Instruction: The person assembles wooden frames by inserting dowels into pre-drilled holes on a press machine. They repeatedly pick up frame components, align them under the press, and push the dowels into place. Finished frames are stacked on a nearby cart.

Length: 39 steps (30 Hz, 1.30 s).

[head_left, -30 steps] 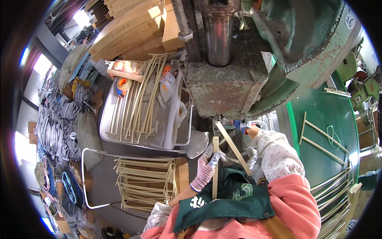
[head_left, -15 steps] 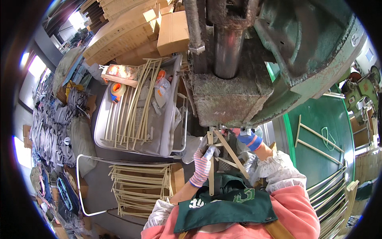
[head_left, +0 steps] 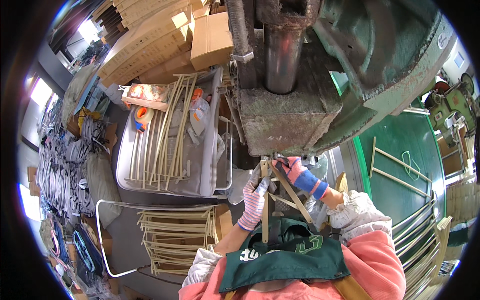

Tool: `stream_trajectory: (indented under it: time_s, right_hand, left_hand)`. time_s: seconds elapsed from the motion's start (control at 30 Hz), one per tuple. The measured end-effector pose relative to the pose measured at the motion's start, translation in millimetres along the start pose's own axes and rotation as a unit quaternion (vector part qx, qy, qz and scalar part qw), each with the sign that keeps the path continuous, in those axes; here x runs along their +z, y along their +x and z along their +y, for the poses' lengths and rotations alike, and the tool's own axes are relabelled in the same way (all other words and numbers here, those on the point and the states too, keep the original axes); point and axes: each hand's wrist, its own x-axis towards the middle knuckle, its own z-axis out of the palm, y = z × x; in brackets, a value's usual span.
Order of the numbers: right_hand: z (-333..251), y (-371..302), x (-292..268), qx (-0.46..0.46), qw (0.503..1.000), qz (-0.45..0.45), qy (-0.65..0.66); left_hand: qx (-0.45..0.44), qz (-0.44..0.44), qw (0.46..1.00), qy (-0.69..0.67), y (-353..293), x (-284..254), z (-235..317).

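My left hand (head_left: pixel 254 199), in a striped glove, is closed round the upper part of an upright beige flat bar (head_left: pixel 265 226). A second beige flat bar (head_left: pixel 296 198) slants down to the right from near the same top end, with a short crosspiece between the two. My right hand (head_left: pixel 298 176), in a pink and blue glove, has its fingers bent at the slanted bar's upper end. Both hands are just under the heavy block (head_left: pixel 287 122) of a green press (head_left: pixel 387 95). The block hides the spot where the bar tops meet the press.
A pale tub (head_left: pixel 207 170) holding beige rods, a tape dispenser (head_left: pixel 143 116) and plastic bags stands at the left. Nearer lies a stack of beige frames (head_left: pixel 175 235) beside a white bent tube (head_left: pixel 102 240). A green table (head_left: pixel 400 142) with more frames is at the right.
My right hand has come out from beneath the press block, moving left and down onto the slanted bar's top. My left hand keeps its hold on the upright bar.
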Motion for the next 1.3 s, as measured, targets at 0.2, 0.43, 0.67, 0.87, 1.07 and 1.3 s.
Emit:
stream_trajectory:
  time_s: [0.2,0.43,0.67,0.87,1.07,1.3]
  right_hand:
    - [0,-2,16,-0.091,0.994,0.052,-0.022]
    - [-50,18,-25,0.23,0.91,-0.121,0.324]
    - [-73,30,-46,0.215,0.86,-0.127,0.445]
    - [-61,29,-43,0.127,0.87,-0.153,0.451]
    - [-57,28,-40,0.128,0.861,-0.152,0.468]
    - [-46,27,-33,0.12,0.85,-0.157,0.488]
  left_hand:
    - [-0.002,-0.011,0.999,0.038,6,2,5]
    - [-0.027,-0.018,0.999,0.021,15,-2,8]
    - [-0.034,-0.03,0.999,0.03,20,-7,11]
    - [-0.051,-0.037,0.998,0.023,21,-8,15]
    - [-0.056,-0.072,0.995,0.039,24,-14,21]
    - [-0.059,-0.109,0.992,0.036,30,-19,27]
